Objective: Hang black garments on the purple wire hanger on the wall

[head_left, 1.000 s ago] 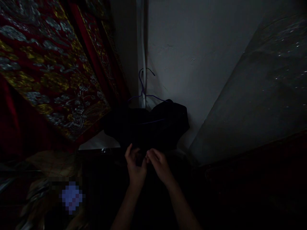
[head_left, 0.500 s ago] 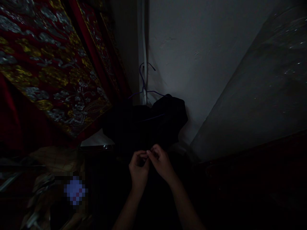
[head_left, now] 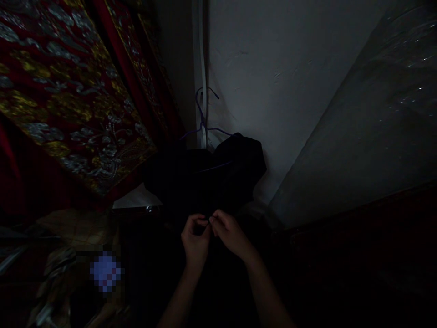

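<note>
A black garment (head_left: 241,164) hangs on a thin purple wire hanger (head_left: 201,113) against the wall. Its front is so dark that folds and fastenings are lost. In front of its lower part, my left hand (head_left: 195,239) is curled, thumb and fingertips closing on the dark cloth. Close beside it, my right hand (head_left: 229,232) pinches with thumb and forefinger. The fingertips of both hands almost meet, and a small dark bit shows between them; whether it is a cloth edge or a fastening, I cannot tell.
Red cloth with gold and silver embroidery (head_left: 68,100) hangs at the left. A pale pipe (head_left: 204,54) runs down the wall (head_left: 273,82) behind the hanger. Clear plastic sheeting (head_left: 375,118) covers the right side. Crumpled cloth (head_left: 78,228) and a blurred-out blue patch (head_left: 105,272) are lower left.
My left fingers, spread apart a second ago, have curled in towards the right hand. The right fingertips have tightened into a pinch. The garment and hanger shifted only slightly in view.
</note>
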The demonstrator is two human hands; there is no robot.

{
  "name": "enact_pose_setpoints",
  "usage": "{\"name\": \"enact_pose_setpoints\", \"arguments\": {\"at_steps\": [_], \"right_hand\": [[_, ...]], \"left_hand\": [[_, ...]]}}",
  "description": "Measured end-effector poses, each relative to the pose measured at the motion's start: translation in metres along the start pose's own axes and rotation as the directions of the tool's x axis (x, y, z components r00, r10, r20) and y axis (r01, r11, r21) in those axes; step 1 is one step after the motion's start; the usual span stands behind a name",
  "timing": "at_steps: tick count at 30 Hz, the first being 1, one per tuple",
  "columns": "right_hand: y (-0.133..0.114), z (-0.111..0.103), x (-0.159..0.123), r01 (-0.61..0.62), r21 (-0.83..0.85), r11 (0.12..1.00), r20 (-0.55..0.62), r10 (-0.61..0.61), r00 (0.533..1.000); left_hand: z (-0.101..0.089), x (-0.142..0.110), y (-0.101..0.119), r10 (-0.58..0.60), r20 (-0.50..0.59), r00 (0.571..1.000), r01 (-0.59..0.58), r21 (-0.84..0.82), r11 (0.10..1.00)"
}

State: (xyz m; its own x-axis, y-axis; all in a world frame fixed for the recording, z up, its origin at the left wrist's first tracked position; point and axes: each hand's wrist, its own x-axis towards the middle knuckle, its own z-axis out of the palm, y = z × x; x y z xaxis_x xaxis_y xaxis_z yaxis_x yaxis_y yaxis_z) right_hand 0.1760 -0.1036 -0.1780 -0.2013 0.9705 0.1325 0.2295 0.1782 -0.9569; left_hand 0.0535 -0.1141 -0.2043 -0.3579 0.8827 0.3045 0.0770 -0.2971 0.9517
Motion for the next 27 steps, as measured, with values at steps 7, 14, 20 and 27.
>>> {"name": "enact_pose_setpoints", "arguments": {"at_steps": [7, 14, 20, 27], "right_hand": [[-0.01, -0.006, 0.012, -0.232, 0.297, 0.926, 0.139, 0.198, 0.97], [-0.11, -0.049, 0.089, -0.011, 0.393, 0.92, -0.007, 0.015, 1.0], [-0.159, -0.054, 0.108, 0.174, 0.434, 0.884, -0.177, -0.106, 0.979], [-0.14, -0.039, 0.089, 0.263, 0.317, 0.911, -0.155, -0.224, 0.962]], "left_hand": [[-0.005, 0.0, -0.002, 0.02, -0.006, 1.0, -0.019, 0.084, 0.996], [-0.006, 0.025, 0.0, 0.07, 0.086, 0.994, -0.083, 0.161, 0.983], [-0.01, 0.043, -0.023, 0.042, 0.245, 0.969, -0.124, 0.329, 0.936], [-0.008, 0.096, 0.067, 0.455, 0.322, 0.83, -0.515, 0.131, 0.847]]}}
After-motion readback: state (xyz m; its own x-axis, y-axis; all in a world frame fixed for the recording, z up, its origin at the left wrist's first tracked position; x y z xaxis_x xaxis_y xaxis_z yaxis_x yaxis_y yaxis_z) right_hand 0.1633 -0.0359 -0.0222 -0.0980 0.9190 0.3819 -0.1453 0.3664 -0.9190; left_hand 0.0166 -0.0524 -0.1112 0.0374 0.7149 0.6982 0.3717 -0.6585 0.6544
